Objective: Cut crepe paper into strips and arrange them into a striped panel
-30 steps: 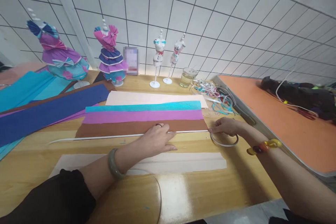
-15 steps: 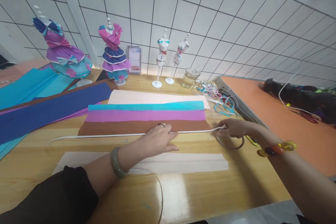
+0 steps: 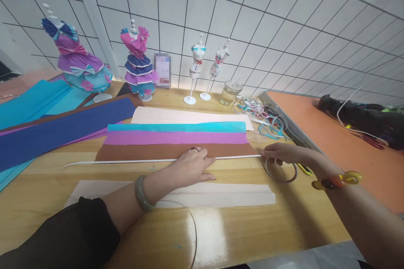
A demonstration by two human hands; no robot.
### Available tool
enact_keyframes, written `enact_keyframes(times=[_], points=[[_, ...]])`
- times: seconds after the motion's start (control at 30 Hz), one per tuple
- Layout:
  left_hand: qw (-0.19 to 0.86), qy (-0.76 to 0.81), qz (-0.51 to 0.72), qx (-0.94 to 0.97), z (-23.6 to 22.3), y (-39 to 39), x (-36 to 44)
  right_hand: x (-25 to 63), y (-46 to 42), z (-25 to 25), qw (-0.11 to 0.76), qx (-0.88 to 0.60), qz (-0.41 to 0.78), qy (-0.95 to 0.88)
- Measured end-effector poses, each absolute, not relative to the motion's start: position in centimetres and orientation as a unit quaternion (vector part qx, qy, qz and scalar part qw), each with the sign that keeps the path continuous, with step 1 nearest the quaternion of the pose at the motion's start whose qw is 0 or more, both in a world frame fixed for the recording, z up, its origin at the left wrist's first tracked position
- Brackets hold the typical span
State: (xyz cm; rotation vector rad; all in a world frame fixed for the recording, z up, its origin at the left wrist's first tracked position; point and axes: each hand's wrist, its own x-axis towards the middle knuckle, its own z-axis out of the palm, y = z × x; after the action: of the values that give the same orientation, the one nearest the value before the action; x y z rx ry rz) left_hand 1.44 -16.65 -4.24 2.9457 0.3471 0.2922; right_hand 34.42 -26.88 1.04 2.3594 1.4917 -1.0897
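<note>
A long thin white strip (image 3: 236, 157) runs along the near edge of a brown crepe-like sheet (image 3: 120, 152). Above the brown, purple (image 3: 176, 138) and turquoise (image 3: 176, 127) bands overlap in layers. My left hand (image 3: 195, 164) lies across the white strip and the brown sheet, fingers stretched out and pressing down. At the strip's right end, my right hand (image 3: 279, 152) has its fingertips closed on it, low against the table; the tips are partly hidden. Just below that hand is a thin ring (image 3: 296, 176). Leftward, the strip's loose end curls past the brown sheet.
Pale sheets lie behind (image 3: 189, 117) and in front (image 3: 236, 195). A blue sheet (image 3: 63, 132) is at left. Behind stand dressed mannequins (image 3: 139, 65), bare ones (image 3: 198, 61), a glass cup (image 3: 230, 93) and tangled ribbons (image 3: 261, 113). A yellow tool (image 3: 304, 170) lies right.
My right hand has lowered the strip's right end, which now lies straighter beside the brown sheet. My left hand stays pressed in place. The view has shifted slightly.
</note>
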Motion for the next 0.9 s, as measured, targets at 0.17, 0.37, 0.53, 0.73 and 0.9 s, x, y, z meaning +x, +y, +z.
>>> enact_keyframes(times=[0.17, 0.37, 0.53, 0.73, 0.9], points=[[0.086, 0.115, 0.096, 0.985, -4.0, -16.7, 1.4, 35.3, -26.4, -0.2, 0.116, 0.817, -0.28, 0.49], [0.084, 0.12, 0.093, 0.985, -4.1, -16.7, 1.4, 34.5, -26.4, -0.7, 0.124, 0.837, -0.12, 0.519], [0.086, 0.124, 0.092, 0.984, -4.3, -16.7, 1.4, 31.4, -27.6, -0.6, 0.065, 0.797, -0.024, 0.6], [0.086, 0.123, 0.094, 0.984, -4.3, -16.7, 1.4, 23.7, -30.8, -2.2, -0.049, 0.67, 0.023, 0.741], [0.085, 0.124, 0.094, 0.984, -4.1, -16.7, 1.4, 19.2, -31.5, -3.9, -0.051, 0.6, 0.024, 0.798]])
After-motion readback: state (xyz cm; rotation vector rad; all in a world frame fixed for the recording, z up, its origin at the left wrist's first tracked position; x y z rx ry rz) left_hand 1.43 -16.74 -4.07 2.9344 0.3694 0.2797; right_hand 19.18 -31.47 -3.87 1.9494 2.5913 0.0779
